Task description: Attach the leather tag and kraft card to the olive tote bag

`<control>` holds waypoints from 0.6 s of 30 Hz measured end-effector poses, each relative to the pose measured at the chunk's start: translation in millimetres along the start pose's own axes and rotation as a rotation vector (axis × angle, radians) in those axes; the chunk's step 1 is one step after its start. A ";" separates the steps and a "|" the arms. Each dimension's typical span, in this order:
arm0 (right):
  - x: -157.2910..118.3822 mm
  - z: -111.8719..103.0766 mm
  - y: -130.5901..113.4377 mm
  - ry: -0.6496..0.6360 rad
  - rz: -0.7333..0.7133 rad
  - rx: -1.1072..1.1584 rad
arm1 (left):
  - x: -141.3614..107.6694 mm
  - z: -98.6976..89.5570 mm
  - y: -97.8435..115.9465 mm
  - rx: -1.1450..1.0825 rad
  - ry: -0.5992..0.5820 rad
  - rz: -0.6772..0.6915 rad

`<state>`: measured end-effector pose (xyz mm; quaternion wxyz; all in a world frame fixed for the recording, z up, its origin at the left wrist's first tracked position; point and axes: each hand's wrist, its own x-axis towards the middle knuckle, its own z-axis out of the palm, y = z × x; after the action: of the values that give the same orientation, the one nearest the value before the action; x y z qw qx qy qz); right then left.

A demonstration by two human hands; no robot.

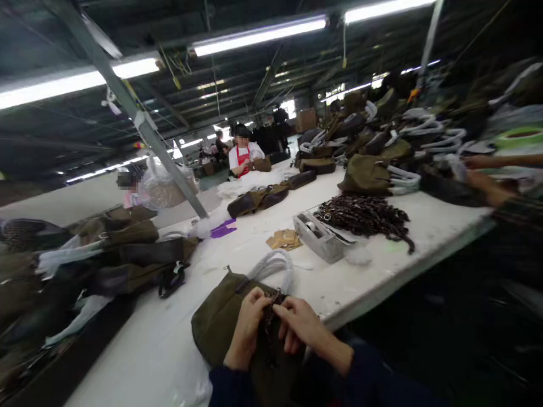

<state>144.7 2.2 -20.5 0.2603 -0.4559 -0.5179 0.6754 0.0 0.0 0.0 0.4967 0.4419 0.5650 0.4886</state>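
An olive-green handbag [216,316] with white-wrapped handles [275,261] lies before me at the table's front edge. Over its near side, my left hand [250,319] pinches a dark brown braided strap [268,325]. My right hand [301,325] grips the same strap from the other side, thumb and forefinger close to the left fingertips. The strap's lower part hangs down against the bag. Exactly how the strap meets the bag is hidden by my fingers.
On the white table [250,271] lie a pile of brown braided straps [365,217], a grey tape dispenser [318,237] and small tan packets [284,239]. Handbags heap up at left [136,254] and right [369,172]. A co-worker's arm [487,181] reaches in at right; a person in a red apron [242,158] works beyond.
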 end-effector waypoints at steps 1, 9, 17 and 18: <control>-0.1 0.0 -1.5 0.003 0.008 0.003 | -0.4 -0.2 -1.8 0.009 0.003 0.014; 0.3 -2.1 -0.4 -0.001 0.004 0.081 | -9.0 2.3 -3.0 0.064 -0.020 0.130; -4.8 -3.2 -0.1 0.000 -0.066 0.191 | -8.2 2.2 -4.2 -0.019 -0.013 0.077; -5.6 -3.5 -0.6 -0.003 -0.078 0.209 | -8.3 2.3 -4.2 -0.027 -0.021 0.061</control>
<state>150.3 -0.6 -18.2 0.3318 -0.4046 -0.4625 0.7158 3.2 -8.5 -3.1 0.4934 0.4573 0.5393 0.5065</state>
